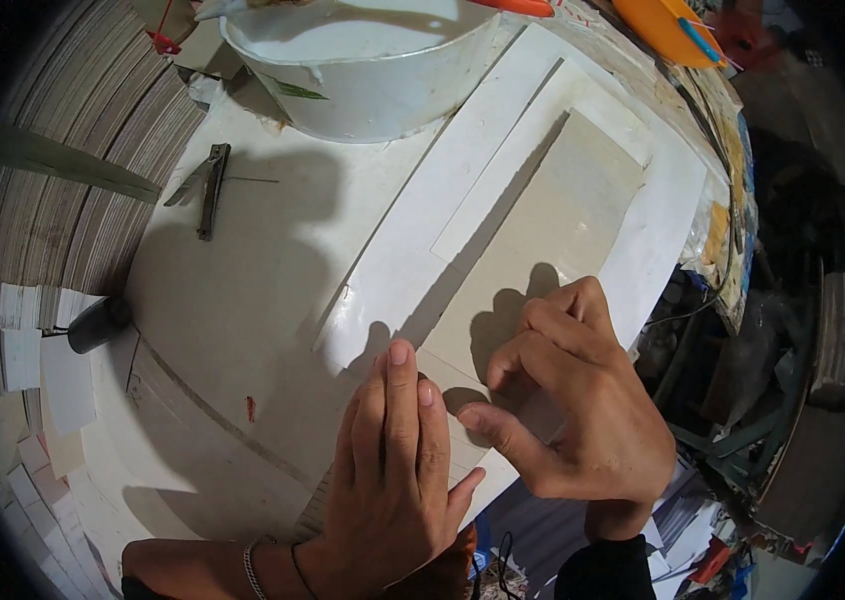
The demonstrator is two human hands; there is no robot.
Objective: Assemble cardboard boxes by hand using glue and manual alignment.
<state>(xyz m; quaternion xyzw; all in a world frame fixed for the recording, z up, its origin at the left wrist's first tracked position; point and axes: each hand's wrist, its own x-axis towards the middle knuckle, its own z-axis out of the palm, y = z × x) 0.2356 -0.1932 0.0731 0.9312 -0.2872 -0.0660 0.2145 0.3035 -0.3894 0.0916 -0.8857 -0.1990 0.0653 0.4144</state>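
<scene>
My left hand (pixel 393 450) lies palm down with its fingers stretched out, by the lower left edge of a long tan cardboard strip (pixel 533 225). My right hand (pixel 583 400) hovers over or rests on the strip's lower right part, fingers bent and thumb apart from the index finger; nothing shows between them. The strip lies slanted on white sheets (pixel 473 165), and crease-like lines cross its near end. Both hands hide part of that end.
A white tub (pixel 373 90) of white liquid stands at the back. Left of it lies a small metal clipper-like tool (pixel 211 190). Tall cardboard stacks (pixel 73 170) and a dark cylinder (pixel 100 325) border the left. An orange bowl (pixel 663 30) sits far right, above a cable (pixel 733 220).
</scene>
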